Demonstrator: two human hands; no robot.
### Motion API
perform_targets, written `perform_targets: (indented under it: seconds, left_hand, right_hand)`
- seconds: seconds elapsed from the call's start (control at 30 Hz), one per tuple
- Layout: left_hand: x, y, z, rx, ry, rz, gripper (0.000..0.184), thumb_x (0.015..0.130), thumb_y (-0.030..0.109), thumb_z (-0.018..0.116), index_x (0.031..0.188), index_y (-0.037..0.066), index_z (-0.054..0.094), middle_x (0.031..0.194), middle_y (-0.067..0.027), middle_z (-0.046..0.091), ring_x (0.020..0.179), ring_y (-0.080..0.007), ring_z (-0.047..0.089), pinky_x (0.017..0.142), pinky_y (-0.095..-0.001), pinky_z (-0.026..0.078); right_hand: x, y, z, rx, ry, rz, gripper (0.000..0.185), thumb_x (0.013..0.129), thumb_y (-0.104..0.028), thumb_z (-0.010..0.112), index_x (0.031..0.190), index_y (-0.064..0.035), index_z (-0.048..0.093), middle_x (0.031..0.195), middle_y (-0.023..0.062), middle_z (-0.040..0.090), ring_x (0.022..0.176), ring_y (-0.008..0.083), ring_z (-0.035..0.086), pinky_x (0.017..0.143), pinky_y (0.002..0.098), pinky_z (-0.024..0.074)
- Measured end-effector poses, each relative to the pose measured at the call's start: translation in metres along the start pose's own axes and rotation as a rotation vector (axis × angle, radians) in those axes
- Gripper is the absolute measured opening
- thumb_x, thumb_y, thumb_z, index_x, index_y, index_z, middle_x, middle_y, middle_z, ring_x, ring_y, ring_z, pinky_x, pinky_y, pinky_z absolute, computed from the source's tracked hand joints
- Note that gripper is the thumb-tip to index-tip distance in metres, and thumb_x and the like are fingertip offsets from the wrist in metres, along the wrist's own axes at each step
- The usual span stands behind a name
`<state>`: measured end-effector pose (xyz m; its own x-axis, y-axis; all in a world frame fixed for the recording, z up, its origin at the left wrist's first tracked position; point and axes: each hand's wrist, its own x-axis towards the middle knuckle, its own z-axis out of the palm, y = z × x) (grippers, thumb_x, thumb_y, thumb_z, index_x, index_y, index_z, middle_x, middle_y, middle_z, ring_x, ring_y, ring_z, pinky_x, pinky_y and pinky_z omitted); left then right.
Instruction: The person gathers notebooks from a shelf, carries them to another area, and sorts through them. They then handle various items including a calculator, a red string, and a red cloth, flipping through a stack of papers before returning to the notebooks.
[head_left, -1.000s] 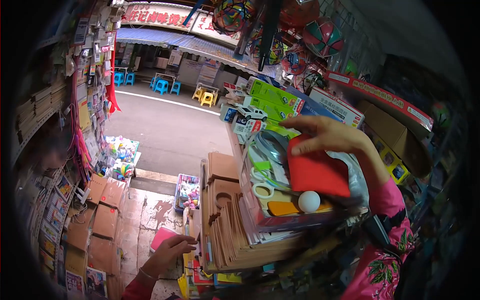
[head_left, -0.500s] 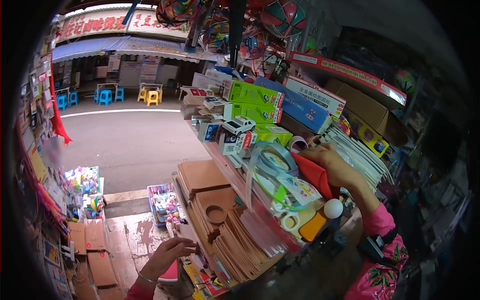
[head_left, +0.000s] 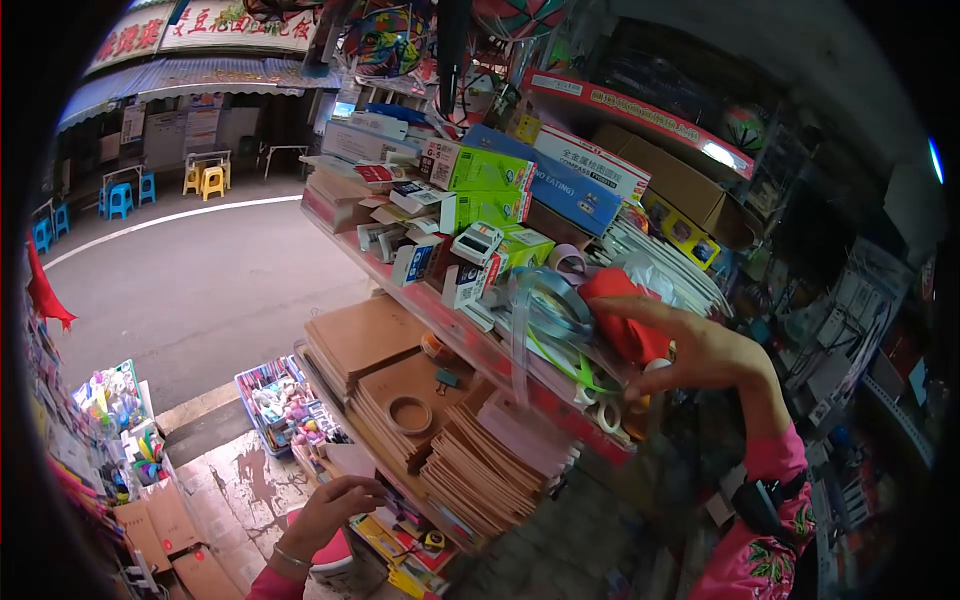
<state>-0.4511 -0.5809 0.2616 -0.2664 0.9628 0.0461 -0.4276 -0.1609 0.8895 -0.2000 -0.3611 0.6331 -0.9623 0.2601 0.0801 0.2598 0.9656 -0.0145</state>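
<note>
My right hand [head_left: 705, 350] is over the cluttered upper shelf, thumb and fingers spread apart. Behind its fingers lies a red item [head_left: 632, 335], perhaps cloth or a pouch. A small white ball [head_left: 657, 367] shows between thumb and fingers; whether they touch it I cannot tell. Rolls of clear tape [head_left: 552, 305] and a purple-pink roll [head_left: 568, 260] lie left of the red item. My left hand [head_left: 335, 510] hovers at the lower left beside the brown-paper shelf, fingers loosely extended, with nothing visible in it.
Stacked brown envelopes [head_left: 365, 335] with a brown tape roll [head_left: 409, 414] fill the lower shelf. Green boxes [head_left: 490, 170], a blue box [head_left: 560, 185] and a small toy car [head_left: 477, 242] stand above. A basket of small goods [head_left: 275, 405] sits by the street.
My right hand has let go of the red item and opened, moving down toward the white ball. The view has swung right. My left hand keeps about the same pose.
</note>
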Motion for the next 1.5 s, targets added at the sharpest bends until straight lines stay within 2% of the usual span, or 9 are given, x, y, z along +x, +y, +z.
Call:
perform_targets:
  seconds: [0.27,0.6,0.67,0.87,0.97,1.2,1.33,1.4,1.5]
  left_hand:
    - [0.015,0.069,0.03,0.272,-0.265,0.028,0.034,0.093,0.012,0.053,0.123,-0.004,0.05,0.119,-0.0129,0.058,0.109,-0.0197,0.056,0.095,-0.0321,0.045]
    - [0.055,0.213,0.132,0.944,-0.466,0.586,0.031,0.084,0.009,0.063,0.113,0.002,0.06,0.107,-0.0093,0.064,0.101,-0.0181,0.06,0.088,-0.0322,0.045]
    - [0.071,0.214,0.14,1.014,-0.466,0.751,0.029,0.082,0.01,0.066,0.109,0.002,0.061,0.106,-0.0103,0.064,0.099,-0.0213,0.061,0.086,-0.0331,0.046]
    - [0.093,0.23,0.163,1.169,-0.378,0.991,0.023,0.081,0.01,0.066,0.103,0.001,0.063,0.104,-0.0118,0.064,0.097,-0.0248,0.061,0.087,-0.0335,0.046]
    - [0.101,0.232,0.173,1.167,-0.431,0.933,0.026,0.081,0.012,0.067,0.105,0.001,0.063,0.105,-0.0122,0.064,0.097,-0.0241,0.061,0.086,-0.0335,0.047]
    - [0.138,0.243,0.192,1.431,-0.441,0.86,0.036,0.083,0.023,0.065,0.113,0.003,0.06,0.106,-0.0135,0.063,0.097,-0.0257,0.061,0.083,-0.0333,0.048]
    - [0.152,0.24,0.215,1.457,-0.581,0.795,0.039,0.082,0.027,0.065,0.112,0.002,0.06,0.106,-0.0153,0.063,0.096,-0.0269,0.061,0.083,-0.0356,0.048]
    - [0.156,0.236,0.227,1.502,-0.58,0.73,0.04,0.081,0.027,0.066,0.111,0.001,0.059,0.103,-0.0161,0.064,0.096,-0.0276,0.062,0.082,-0.0353,0.048]
    - [0.176,0.23,0.234,1.61,-0.624,0.575,0.04,0.08,0.028,0.067,0.108,-0.001,0.059,0.098,-0.0165,0.064,0.091,-0.028,0.062,0.079,-0.036,0.048]
  right_hand:
    - [0.006,0.0,0.027,0.191,-0.01,-0.027,0.085,0.072,-0.041,0.076,0.139,-0.0074,0.036,0.137,0.0181,0.041,0.128,0.0283,0.04,0.103,0.0364,0.0348]
    - [0.012,0.005,0.021,0.192,-0.017,0.008,0.047,0.077,-0.024,0.069,0.115,-0.0002,0.053,0.1,0.0134,0.057,0.094,0.0258,0.055,0.083,0.0336,0.0445]
    - [0.014,0.014,0.03,-0.165,0.241,-0.174,0.034,0.077,-0.017,0.064,0.104,0.0012,0.054,0.094,0.0169,0.057,0.084,0.0307,0.056,0.077,0.0363,0.0459]
    - [0.028,0.052,0.005,-0.091,0.524,0.021,0.02,0.082,-0.012,0.055,0.094,0.0036,0.048,0.081,0.0196,0.056,0.074,0.034,0.054,0.066,0.0392,0.0427]
    - [0.04,0.096,0.0,-0.082,0.718,0.067,0.02,0.081,-0.012,0.053,0.09,0.0057,0.048,0.081,0.0276,0.058,0.079,0.0439,0.057,0.069,0.046,0.0438]
    - [0.072,0.157,-0.006,-0.106,0.928,0.315,0.033,0.074,-0.012,0.062,0.097,0.0102,0.052,0.09,0.031,0.062,0.089,0.0452,0.06,0.078,0.0454,0.0484]
    - [0.075,0.168,-0.024,-0.145,0.964,0.401,0.031,0.076,-0.009,0.062,0.102,0.0067,0.059,0.09,0.0257,0.064,0.086,0.0393,0.064,0.071,0.0404,0.0496]
    - [0.071,0.142,-0.042,0.131,0.999,0.329,0.027,0.081,-0.008,0.057,0.103,0.0058,0.06,0.08,0.0162,0.066,0.073,0.0228,0.065,0.065,0.0355,0.0497]
    - [0.07,0.15,-0.049,0.252,0.733,0.264,0.031,0.077,-0.018,0.06,0.097,0.0064,0.061,0.095,0.0269,0.064,0.091,0.0373,0.063,0.075,0.0407,0.0486]
